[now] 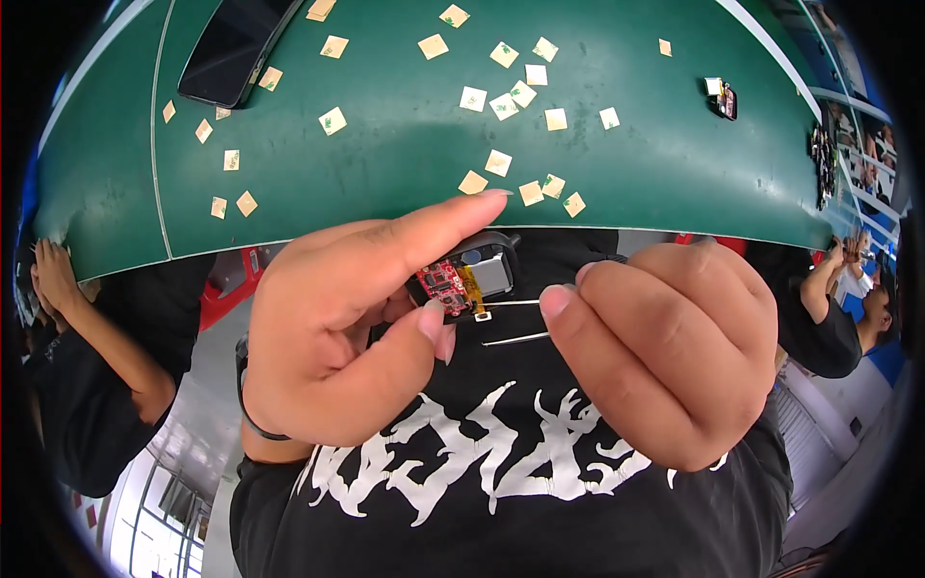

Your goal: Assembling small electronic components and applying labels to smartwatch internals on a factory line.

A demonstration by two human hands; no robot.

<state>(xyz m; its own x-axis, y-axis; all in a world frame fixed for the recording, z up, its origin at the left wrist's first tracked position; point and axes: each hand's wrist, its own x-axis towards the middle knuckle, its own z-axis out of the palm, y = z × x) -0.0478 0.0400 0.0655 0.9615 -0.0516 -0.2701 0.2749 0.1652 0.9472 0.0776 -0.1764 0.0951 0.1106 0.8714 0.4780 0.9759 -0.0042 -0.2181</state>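
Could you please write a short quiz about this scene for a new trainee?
1. True or false: the left hand pinches a small device with a red circuit board.
2. What does the right hand hold? A) scissors B) tweezers C) a pen
3. What lies scattered on the green mat?

Key
1. True.
2. B: thin metal tweezers, with the tips at the board.
3. Many small tan paper squares; a black phone lies at the far left.
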